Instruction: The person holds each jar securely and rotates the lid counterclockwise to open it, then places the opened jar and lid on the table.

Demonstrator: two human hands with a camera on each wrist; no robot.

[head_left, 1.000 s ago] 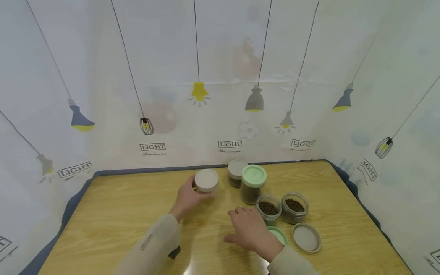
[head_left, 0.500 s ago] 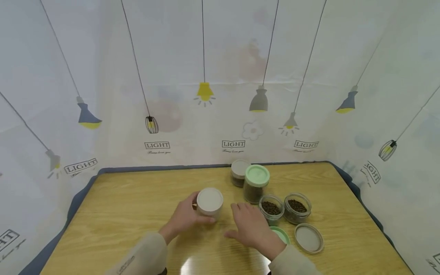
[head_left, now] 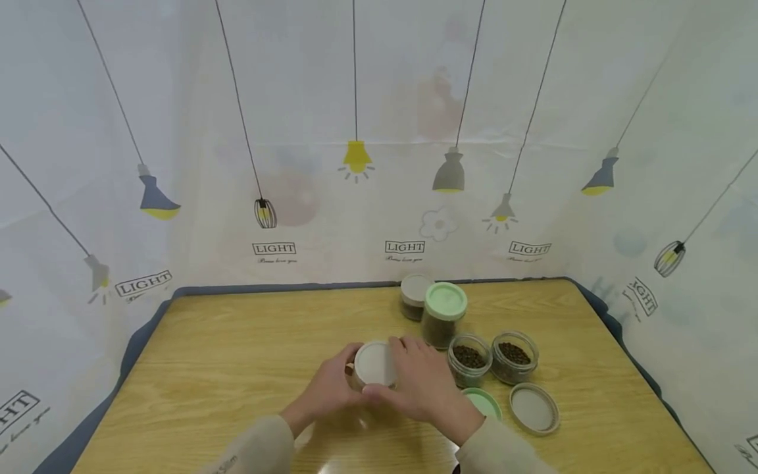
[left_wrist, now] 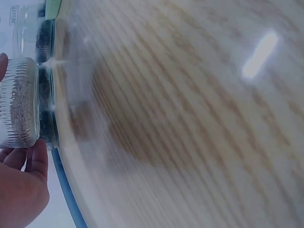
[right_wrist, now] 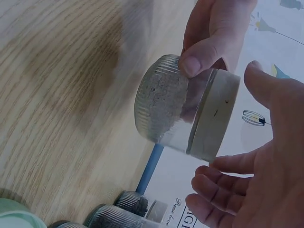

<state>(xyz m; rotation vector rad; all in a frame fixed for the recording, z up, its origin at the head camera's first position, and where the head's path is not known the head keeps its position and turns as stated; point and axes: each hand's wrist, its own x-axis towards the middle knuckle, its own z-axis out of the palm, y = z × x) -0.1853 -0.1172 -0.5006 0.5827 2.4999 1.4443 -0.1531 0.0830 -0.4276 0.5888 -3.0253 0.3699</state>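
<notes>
Left hand point(head_left: 326, 395) grips grey-lidded jar point(head_left: 373, 364) above counter point(head_left: 225, 355). Right hand point(head_left: 423, 388) cupped over lid, fingers relaxed, contact unclear. Open bean jars point(head_left: 468, 359) just right.

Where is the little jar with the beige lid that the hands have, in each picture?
Head view: the jar with the beige lid is at lower centre, between the left hand and the right hand.
Left wrist view: the jar is at the left edge.
Right wrist view: the jar is centre, lifted.
Shared landmark: the wooden table.
</notes>
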